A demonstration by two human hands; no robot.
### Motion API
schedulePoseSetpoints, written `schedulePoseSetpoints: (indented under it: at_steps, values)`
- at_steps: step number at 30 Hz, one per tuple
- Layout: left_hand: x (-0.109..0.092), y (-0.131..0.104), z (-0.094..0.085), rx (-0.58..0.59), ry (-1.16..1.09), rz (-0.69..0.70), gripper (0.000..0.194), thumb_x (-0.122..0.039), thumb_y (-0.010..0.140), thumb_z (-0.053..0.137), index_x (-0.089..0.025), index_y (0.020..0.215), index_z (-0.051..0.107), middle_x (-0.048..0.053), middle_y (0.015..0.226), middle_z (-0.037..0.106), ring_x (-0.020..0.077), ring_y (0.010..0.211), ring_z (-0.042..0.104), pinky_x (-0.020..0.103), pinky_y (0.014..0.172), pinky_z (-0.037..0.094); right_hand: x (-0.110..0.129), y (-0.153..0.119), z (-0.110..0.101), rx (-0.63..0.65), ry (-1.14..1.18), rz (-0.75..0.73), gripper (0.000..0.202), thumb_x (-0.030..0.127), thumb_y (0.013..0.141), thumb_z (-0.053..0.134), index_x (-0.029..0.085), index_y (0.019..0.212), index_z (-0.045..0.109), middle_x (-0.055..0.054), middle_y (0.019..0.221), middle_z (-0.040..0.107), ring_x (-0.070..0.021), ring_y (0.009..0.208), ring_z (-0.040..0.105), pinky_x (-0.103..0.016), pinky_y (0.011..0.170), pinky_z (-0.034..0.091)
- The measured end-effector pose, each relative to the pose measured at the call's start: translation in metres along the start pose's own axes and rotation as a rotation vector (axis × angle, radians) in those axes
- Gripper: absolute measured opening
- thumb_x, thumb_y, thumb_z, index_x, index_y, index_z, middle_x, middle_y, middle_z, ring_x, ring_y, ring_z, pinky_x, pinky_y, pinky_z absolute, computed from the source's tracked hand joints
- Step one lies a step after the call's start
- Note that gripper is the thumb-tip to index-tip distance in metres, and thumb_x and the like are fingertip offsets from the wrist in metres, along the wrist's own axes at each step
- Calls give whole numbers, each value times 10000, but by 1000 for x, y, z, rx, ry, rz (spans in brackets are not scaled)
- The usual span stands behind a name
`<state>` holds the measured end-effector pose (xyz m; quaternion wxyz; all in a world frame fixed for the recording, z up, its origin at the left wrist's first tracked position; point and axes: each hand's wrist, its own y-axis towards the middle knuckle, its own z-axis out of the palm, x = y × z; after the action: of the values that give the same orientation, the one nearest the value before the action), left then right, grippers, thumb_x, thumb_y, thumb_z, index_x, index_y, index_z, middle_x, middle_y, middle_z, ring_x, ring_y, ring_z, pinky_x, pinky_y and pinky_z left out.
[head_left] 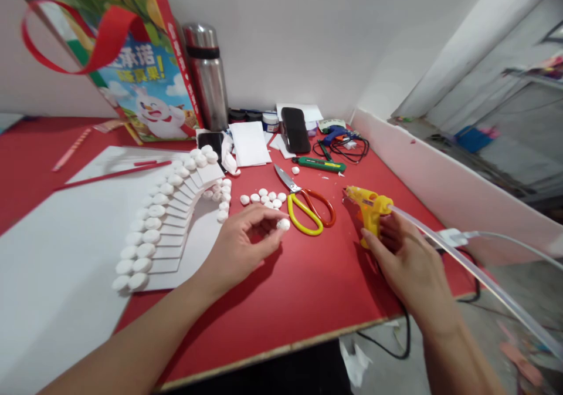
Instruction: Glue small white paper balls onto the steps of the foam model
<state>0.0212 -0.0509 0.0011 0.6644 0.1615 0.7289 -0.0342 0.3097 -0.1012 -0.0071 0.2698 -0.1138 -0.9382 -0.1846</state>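
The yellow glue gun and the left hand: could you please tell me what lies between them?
The head view shows the scissors there, on the red table, with their handles between the left hand and the yellow glue gun.

Single head view: from above red table [272, 301], facing forward and down, both hands near.

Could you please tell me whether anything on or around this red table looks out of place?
Two small things: one white piece lies by the green cutter, apart from the cluster of similar pieces, and a crumpled white scrap is on the floor like litter. No spill shows.
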Motion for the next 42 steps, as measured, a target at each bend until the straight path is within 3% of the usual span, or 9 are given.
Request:
schedulePoseSetpoints:
  at_steps: [3,6,13,17,20,27,31,37,42]
  values:
    - [-2,-2,-5,17,375,245,145,-228,955,610,-203,1043,723,63,966,689,165,827,630,289,759,488,-2,-10,-1,-23,-18,-33,666,540,898,647,124,1411,561,-208,1215,726,-338,1036,739,-508,926,609]
    - [-2,-3,-10,25,600,340,149,-214,969,564,-180,1055,680,74,969,677,172,827,611,297,757,468,-4,-18,-1,-51,-42,-53,761,564,903,637,130,1507,472,-216,1270,706,-351,1081,725,-544,938,603]
    - [-11,-2,-22,12,855,349,115,-207,974,519,-172,965,629,64,914,639,183,802,606,311,743,459,4,-35,-9,-116,-171,-119,815,626,938,521,53,1516,469,-282,1259,685,-446,1198,657,-633,996,545]
    - [-17,-8,-47,-67,1112,312,168,-193,982,476,-180,927,635,87,927,646,232,873,632,348,783,478,28,-60,-17,-92,-221,-152,693,549,969,519,210,1565,420,-218,1360,638,-440,1291,592,-637,1037,512]
    - [-19,-16,-62,-104,1298,202,187,-203,975,474,-174,903,644,106,918,646,237,788,632,350,677,449,56,-69,-14,-37,-119,-292,618,422,975,577,271,1553,417,-170,1400,622,-387,1260,617,-562,1023,537]
    - [-18,-20,-63,-154,1563,23,232,-195,992,459,-166,868,653,117,941,686,191,619,605,328,518,283,143,-15,26,81,136,-599,426,269,994,541,132,1397,515,-194,1266,692,-324,1171,655,-473,980,541]
    - [-12,-15,-61,-145,1718,57,253,-172,975,440,-157,862,666,108,945,704,175,557,601,316,480,236,178,24,51,304,147,-602,309,166,986,453,82,1236,613,-202,1177,702,-325,1108,658,-448,934,519]
    - [-9,-6,-57,-81,1717,-54,325,-161,970,435,-124,1169,690,185,1287,686,212,604,662,324,483,289,186,53,103,492,228,-553,361,88,926,449,84,1216,665,-191,1234,700,-274,1006,687,-382,912,501]
    - [-14,-3,-45,-77,1739,-244,405,-131,981,381,-140,1300,630,153,1370,647,252,723,721,339,546,450,180,52,129,535,225,-643,326,40,907,483,124,1131,703,-158,1202,717,-262,1129,630,-359,983,450]
